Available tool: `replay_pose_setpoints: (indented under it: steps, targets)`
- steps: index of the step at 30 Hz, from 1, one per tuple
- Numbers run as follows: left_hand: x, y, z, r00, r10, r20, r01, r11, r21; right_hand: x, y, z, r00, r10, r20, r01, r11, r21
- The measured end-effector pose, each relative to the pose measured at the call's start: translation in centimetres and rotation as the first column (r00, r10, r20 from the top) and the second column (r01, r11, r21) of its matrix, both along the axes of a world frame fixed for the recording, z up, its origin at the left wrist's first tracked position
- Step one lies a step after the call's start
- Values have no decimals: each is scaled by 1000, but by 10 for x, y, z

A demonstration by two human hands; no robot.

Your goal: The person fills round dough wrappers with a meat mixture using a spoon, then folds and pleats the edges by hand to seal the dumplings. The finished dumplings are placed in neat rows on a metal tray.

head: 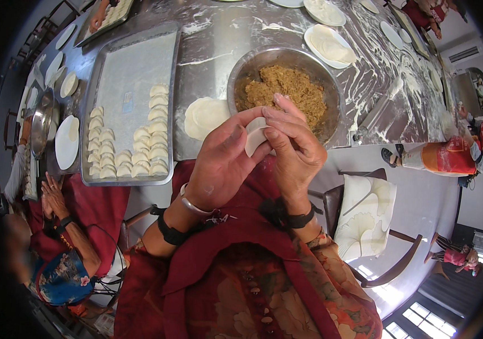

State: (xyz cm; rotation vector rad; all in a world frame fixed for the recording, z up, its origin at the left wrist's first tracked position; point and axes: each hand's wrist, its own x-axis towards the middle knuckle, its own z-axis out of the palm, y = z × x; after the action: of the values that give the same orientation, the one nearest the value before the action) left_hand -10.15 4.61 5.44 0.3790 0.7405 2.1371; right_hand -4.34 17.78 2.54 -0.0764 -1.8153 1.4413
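Observation:
Between my two hands is a folded dumpling, its pale wrapper bent over into a half-round. My left hand cradles it, with the thumb alongside. The fingers and thumb of my right hand pinch its right-hand edge. Just beyond my hands stands a steel bowl of brown minced filling. To the left of the bowl lie overlapping round dough wrappers. A metal tray further left carries rows of finished dumplings along its near part and both sides.
A white plate of wrappers stands beyond the bowl. A rolling pin lies on the floured tabletop at right. Another person's hands are at the left, near a white plate. A cushioned chair stands right of me.

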Motion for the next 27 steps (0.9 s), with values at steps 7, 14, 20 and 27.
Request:
replay_pose_setpoints:
  steps: [7,14,20,27]
  targets:
    - [-3,-6,-7,999,-34,30,34,999,-2,-2,-3,21,990,120,70,-105,977,-186]
    - [2,-9,-6,995,-84,56,85,996,-12,0,19,6,963,253,92,-265,953,149]
    - [0,-10,-7,992,-115,49,117,992,-37,2,21,12,934,303,191,-327,938,113]
    - [4,-11,-2,989,-135,59,140,986,-86,3,30,11,885,415,211,-452,874,177]
